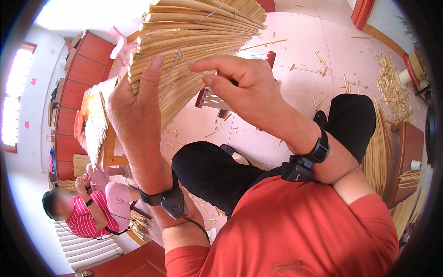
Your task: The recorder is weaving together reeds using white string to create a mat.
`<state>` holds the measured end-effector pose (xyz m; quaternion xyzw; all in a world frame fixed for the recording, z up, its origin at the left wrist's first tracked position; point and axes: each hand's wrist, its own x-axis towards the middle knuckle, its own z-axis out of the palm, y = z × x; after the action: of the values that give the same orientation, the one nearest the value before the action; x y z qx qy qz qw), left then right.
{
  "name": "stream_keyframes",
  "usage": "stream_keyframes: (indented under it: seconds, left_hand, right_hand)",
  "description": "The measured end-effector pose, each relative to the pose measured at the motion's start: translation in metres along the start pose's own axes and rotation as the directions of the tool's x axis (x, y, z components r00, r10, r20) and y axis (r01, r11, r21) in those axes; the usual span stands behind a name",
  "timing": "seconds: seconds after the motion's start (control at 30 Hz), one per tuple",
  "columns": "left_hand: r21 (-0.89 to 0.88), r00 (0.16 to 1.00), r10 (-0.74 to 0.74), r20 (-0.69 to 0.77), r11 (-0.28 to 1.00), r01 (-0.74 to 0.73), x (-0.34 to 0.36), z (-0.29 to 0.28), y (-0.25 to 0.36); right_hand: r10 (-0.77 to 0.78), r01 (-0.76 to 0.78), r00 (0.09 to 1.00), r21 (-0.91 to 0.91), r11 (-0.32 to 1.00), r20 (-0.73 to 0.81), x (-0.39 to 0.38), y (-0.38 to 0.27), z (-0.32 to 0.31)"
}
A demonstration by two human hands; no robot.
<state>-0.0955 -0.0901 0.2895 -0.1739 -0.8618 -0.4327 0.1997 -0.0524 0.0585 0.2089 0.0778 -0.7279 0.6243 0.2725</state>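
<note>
A fan-shaped mat of pale straw-coloured stalks (pixel 203 39) is held up in front of me, its stalks bound by thin twisted cord. My left hand (pixel 138 104) grips the near edge of the mat, thumb on top of the stalks and the other fingers hidden beneath. The cord (pixel 180 56) crosses the stalks beside that thumb and runs toward my right hand (pixel 249 85). Right thumb and forefinger are pinched together on the cord's end, just off the mat. Each wrist wears a black strapped device.
Stalk scraps (pixel 390 87) litter the pink tiled floor. Under the mat stands a small low stool (pixel 217 99). At left, another person (pixel 99 207) sits near a table with a second stalk fan (pixel 97 134). Long stalks (pixel 376 157) lean at right beside a wooden piece of furniture (pixel 408 152).
</note>
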Motion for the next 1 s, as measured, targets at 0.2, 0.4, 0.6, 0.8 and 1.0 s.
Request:
stream_keyframes:
  seconds: [0.2, 0.4, 0.6, 0.8, 1.0]
  left_hand:
    - [-0.018, 1.0, -0.007, 0.001, 1.0, 0.007, 0.0, 0.0, -0.001]
    - [0.005, 1.0, -0.001, -0.005, 1.0, 0.001, -0.001, 0.0, 0.001]
    - [0.012, 1.0, -0.025, -0.01, 1.0, 0.025, -0.004, 0.0, 0.002]
    - [-0.001, 1.0, 0.003, -0.012, 1.0, -0.003, -0.007, 0.002, 0.004]
    - [0.057, 1.0, -0.022, 0.012, 0.998, 0.021, -0.009, 0.001, 0.007]
  right_hand:
    - [0.041, -0.04, 0.999, 0.03, 0.999, -0.033, 0.0, 0.002, 0.0]
    - [0.05, -0.05, 0.999, 0.022, 0.999, -0.005, -0.001, 0.001, -0.003]
    - [0.001, -0.001, 1.0, -0.04, 0.999, -0.012, -0.004, -0.001, -0.006]
    - [0.046, -0.046, 0.999, 0.0, 0.999, 0.012, -0.007, -0.006, -0.008]
    - [-0.034, 0.033, 0.999, -0.042, 0.999, -0.022, -0.005, -0.003, -0.006]
